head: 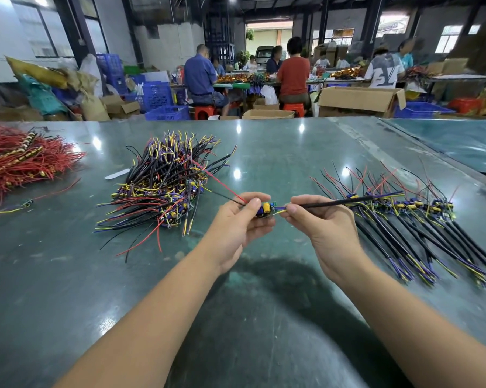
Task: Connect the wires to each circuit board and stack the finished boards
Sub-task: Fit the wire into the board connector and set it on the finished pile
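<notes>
Behind your green desk [264,152] sits a busy workshop: people on red stools at a far bench, blue crates and open cartons stacked around them.

From the head view, your left hand [236,228] grips a small circuit board [265,210] between thumb and curled fingers, held just above the desk; a red lead and a thin black lead run from it up and to the left. Your right hand [320,222] pinches a black sleeved wire [345,202] right beside the board, where its yellow and blue ends meet the board's edge. Whether those ends are already seated I cannot tell; the joint is too small and partly hidden by your fingertips.

Here is what could go wrong, as I judge it:

- The pinch sits close to the bare ends, so a skewed push could bend a conductor instead of seating it.
- The long sleeve sticks out to your right over the row of finished boards [404,219]. Swing it and you may snag their upright red and black leads and drag that row out of line.
- The tangled pile of unfinished boards [163,186] lies near your left hand. The red lead from the held board reaches toward it and could catch there when you set the board down.
- Yellow and blue ends look alike at this size; swapping them is an easy slip.

A separate heap of red wires [20,161] lies well apart at the desk's left edge.
</notes>
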`<state>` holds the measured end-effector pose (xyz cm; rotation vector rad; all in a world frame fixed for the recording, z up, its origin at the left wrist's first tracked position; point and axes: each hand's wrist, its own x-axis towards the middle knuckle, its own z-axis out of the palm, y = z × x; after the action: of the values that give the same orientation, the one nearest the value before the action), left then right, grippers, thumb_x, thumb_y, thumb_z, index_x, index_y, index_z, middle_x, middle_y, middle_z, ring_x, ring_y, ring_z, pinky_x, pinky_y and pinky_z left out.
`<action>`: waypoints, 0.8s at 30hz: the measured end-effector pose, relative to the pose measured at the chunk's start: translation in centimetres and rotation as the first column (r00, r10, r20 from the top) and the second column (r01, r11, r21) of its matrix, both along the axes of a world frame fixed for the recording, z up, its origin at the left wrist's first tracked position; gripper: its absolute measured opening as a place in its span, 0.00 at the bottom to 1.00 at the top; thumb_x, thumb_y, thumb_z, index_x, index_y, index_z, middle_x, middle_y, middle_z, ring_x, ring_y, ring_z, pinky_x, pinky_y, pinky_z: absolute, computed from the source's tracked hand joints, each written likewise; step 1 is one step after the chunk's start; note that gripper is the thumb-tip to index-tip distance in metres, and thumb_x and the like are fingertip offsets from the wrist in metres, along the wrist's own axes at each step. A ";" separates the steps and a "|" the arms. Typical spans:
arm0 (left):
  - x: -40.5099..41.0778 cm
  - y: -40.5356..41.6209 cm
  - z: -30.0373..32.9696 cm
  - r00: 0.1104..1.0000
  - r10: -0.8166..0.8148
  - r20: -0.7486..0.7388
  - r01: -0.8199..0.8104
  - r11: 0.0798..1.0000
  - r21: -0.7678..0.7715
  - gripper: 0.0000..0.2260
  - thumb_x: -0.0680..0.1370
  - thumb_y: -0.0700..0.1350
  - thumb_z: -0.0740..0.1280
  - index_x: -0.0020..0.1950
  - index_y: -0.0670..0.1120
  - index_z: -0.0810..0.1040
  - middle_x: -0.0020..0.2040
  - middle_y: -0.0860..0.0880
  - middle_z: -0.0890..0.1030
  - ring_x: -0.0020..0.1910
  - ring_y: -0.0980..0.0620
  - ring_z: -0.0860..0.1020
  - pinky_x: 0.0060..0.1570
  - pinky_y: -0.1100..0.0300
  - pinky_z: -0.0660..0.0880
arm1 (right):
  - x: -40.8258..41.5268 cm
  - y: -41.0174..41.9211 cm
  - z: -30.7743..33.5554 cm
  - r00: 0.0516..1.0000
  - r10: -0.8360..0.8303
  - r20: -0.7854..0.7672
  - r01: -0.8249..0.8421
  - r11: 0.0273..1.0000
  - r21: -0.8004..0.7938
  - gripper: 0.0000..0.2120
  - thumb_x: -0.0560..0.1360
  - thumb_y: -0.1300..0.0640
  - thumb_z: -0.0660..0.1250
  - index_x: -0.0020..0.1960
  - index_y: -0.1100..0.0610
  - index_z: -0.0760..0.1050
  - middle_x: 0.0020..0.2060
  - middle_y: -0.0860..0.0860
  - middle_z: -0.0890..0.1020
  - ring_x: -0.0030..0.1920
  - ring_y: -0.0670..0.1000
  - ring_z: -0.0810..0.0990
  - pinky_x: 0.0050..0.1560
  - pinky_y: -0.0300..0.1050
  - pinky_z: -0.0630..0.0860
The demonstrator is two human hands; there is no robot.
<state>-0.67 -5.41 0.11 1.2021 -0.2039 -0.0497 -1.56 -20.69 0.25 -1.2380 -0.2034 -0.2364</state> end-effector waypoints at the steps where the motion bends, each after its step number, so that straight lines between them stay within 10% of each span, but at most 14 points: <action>1: 0.0 -0.1 0.0 1.000 -0.006 -0.011 0.007 1.000 0.001 0.10 0.82 0.40 0.57 0.48 0.46 0.77 0.37 0.50 0.82 0.34 0.53 0.82 0.39 0.62 0.79 | 0.0 -0.1 0.0 0.999 -0.034 0.007 0.034 0.998 -0.059 0.06 0.71 0.68 0.71 0.42 0.58 0.80 0.34 0.53 0.84 0.38 0.50 0.84 0.42 0.40 0.80; 11: -0.4 -0.5 -0.4 0.994 0.081 0.068 -0.084 0.995 0.051 0.10 0.72 0.29 0.68 0.46 0.42 0.75 0.38 0.43 0.80 0.35 0.52 0.81 0.41 0.61 0.79 | 0.0 0.1 -0.1 0.996 -0.083 -0.010 0.078 0.967 -0.244 0.08 0.69 0.68 0.73 0.43 0.59 0.78 0.31 0.49 0.84 0.34 0.42 0.82 0.35 0.30 0.74; 20: -0.1 -0.8 0.0 1.000 -0.018 0.020 0.022 0.978 -0.206 0.07 0.73 0.31 0.66 0.47 0.41 0.76 0.38 0.45 0.83 0.35 0.52 0.83 0.38 0.65 0.79 | -0.2 0.4 0.5 0.968 0.185 -0.167 -0.129 0.944 0.303 0.08 0.70 0.70 0.68 0.44 0.59 0.75 0.32 0.52 0.82 0.34 0.47 0.83 0.38 0.35 0.78; 24: 0.1 -0.6 -0.3 0.997 0.048 0.054 -0.043 0.995 -0.093 0.06 0.72 0.32 0.68 0.46 0.42 0.78 0.36 0.48 0.83 0.32 0.54 0.82 0.37 0.65 0.78 | -0.2 0.3 0.6 0.972 0.158 -0.173 -0.119 0.968 0.219 0.07 0.71 0.69 0.68 0.43 0.58 0.75 0.34 0.52 0.82 0.34 0.46 0.83 0.34 0.34 0.75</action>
<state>-0.61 -6.05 -0.22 1.1172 -0.2257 0.0335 -1.76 -20.42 0.90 -1.0261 -0.0971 -0.0159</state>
